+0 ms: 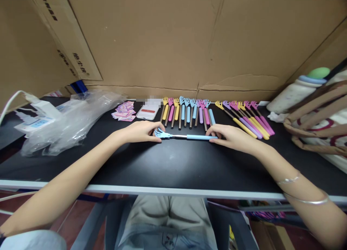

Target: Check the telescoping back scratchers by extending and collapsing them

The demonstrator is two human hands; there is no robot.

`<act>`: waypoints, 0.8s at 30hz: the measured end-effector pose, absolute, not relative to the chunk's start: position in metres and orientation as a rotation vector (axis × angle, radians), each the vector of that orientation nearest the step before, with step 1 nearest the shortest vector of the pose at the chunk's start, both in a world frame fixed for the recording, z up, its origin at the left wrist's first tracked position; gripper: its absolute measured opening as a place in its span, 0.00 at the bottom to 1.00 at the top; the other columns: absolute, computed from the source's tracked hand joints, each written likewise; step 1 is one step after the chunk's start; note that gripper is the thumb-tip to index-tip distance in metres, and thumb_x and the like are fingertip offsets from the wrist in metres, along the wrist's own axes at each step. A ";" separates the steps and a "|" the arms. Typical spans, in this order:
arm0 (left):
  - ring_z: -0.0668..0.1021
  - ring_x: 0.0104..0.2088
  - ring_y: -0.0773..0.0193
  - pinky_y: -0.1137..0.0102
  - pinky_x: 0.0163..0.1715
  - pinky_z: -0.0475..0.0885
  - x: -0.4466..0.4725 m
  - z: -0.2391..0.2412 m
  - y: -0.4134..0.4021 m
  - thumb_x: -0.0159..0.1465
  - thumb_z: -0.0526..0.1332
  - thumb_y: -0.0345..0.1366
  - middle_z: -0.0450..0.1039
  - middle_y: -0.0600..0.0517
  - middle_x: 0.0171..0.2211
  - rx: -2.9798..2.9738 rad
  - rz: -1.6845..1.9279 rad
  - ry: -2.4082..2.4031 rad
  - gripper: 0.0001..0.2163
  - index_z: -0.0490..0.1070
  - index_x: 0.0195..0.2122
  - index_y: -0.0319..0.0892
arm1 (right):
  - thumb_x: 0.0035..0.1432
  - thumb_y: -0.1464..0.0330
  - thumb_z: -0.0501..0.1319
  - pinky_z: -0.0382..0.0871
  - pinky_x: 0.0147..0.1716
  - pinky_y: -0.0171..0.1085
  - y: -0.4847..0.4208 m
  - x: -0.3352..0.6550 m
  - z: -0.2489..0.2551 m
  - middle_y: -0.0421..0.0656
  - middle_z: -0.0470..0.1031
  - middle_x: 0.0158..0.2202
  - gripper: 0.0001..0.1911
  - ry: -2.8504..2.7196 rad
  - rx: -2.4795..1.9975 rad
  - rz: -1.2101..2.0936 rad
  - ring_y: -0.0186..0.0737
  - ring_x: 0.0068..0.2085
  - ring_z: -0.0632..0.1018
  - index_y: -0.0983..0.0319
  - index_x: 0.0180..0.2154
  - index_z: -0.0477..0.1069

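Observation:
A blue back scratcher with a metal telescopic shaft lies across the black table, claw end to the left. My left hand pinches its blue claw head. My right hand grips its blue handle. Behind it, a row of several back scratchers in yellow, pink and blue lies side by side. A second group of yellow and purple ones lies slanted to the right.
A white phone and small pink packets lie at the back. Crumpled clear plastic bags and a power strip are on the left. A bottle and a woven bag stand right. Cardboard walls the back.

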State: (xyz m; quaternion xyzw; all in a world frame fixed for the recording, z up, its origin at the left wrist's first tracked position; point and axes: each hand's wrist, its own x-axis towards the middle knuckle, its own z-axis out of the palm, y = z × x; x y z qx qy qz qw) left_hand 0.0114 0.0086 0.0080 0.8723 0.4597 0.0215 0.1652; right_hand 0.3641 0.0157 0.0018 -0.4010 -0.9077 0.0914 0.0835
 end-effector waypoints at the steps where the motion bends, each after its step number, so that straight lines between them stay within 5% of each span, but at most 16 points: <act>1: 0.74 0.32 0.65 0.75 0.29 0.61 0.011 0.008 0.009 0.62 0.59 0.49 0.73 0.55 0.33 2.476 0.060 1.301 0.17 0.67 0.49 0.48 | 0.61 0.61 0.57 0.60 0.29 0.33 0.016 0.365 0.003 0.40 0.71 0.32 0.09 -2.711 -1.209 0.282 0.36 0.30 0.71 0.58 0.40 0.70; 24: 0.72 0.30 0.66 0.75 0.28 0.60 0.008 0.005 0.014 0.61 0.59 0.52 0.71 0.56 0.32 2.450 0.063 1.256 0.19 0.67 0.49 0.48 | 0.60 0.53 0.56 0.55 0.25 0.33 0.020 0.374 0.010 0.36 0.62 0.24 0.18 -2.698 -1.321 0.745 0.33 0.25 0.62 0.61 0.39 0.66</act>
